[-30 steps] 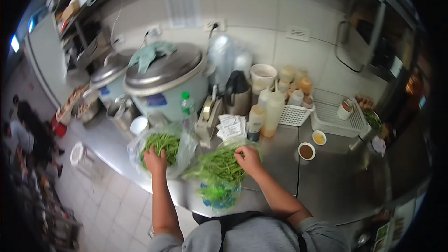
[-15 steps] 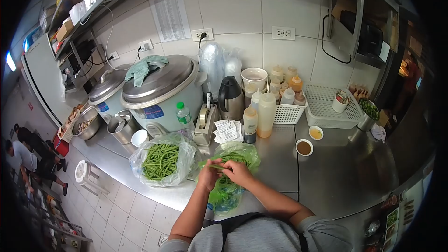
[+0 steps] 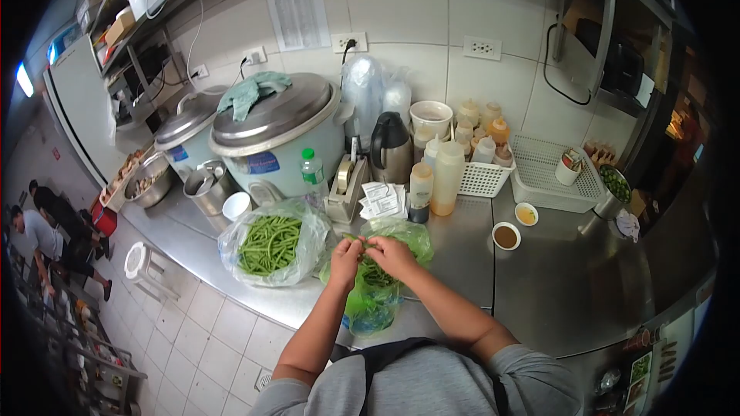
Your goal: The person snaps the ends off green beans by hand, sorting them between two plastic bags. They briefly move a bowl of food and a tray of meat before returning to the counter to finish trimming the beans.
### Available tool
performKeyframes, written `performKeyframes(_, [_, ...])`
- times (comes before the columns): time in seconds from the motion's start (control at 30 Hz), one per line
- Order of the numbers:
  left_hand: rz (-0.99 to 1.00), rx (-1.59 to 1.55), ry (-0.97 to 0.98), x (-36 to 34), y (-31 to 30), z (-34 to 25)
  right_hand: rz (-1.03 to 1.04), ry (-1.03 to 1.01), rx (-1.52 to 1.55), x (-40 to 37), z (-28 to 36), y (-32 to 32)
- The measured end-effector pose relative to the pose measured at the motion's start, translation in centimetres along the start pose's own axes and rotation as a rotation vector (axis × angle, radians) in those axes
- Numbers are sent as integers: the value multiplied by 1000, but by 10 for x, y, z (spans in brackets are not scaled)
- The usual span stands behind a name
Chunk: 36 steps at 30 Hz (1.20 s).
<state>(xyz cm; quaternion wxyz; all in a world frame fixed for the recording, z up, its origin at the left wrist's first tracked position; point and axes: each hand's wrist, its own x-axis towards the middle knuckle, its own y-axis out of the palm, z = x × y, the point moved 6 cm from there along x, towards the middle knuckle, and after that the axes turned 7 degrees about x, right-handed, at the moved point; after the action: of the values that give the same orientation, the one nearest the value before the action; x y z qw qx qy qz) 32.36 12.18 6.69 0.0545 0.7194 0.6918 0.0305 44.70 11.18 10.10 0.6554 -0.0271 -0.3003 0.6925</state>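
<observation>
My left hand (image 3: 346,256) and my right hand (image 3: 391,254) meet over a green plastic bag of green beans (image 3: 375,293) at the counter's front edge. Both pinch the same green bean (image 3: 364,241) between their fingertips, one at each end. To the left lies a clear plastic bag of green beans (image 3: 271,243), open at the top, a short way from my left hand.
Two large rice cookers (image 3: 274,135) stand at the back left, with a kettle (image 3: 390,148), squeeze bottles (image 3: 448,177), a tape dispenser (image 3: 344,185), white baskets (image 3: 549,177) and two sauce cups (image 3: 506,236) on the steel counter (image 3: 555,293). People sit far left below.
My left hand left the clear bag and came to the green bag, where both hands now hold one bean. The camera view steadied and shifted slightly.
</observation>
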Motion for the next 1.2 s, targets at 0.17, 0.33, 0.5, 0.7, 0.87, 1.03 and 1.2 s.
performKeyframes(0.17, [-95, 153, 60, 6, -5, -16, 108, 127, 298, 1, -22, 8])
performKeyframes(0.33, [-121, -111, 56, 0, -8, -43, 229, 212, 553, 1, -19, 4])
performKeyframes(0.5, [-52, -263, 11, -4, -12, -40, 251, 201, 466, -2, -8, 4])
performKeyframes(0.7, [25, -420, -21, -10, -11, -38, 259, 220, 490, -10, -2, 8])
performKeyframes(0.87, [42, -484, -26, -16, -6, -48, 290, 403, 758, -20, 12, 7])
performKeyframes(1.03, [129, -418, 19, -23, 3, -53, 331, 482, 797, -23, 12, 10])
performKeyframes(1.2, [184, -313, 35, -32, 21, -44, 75, 354, 319, -13, -24, 3])
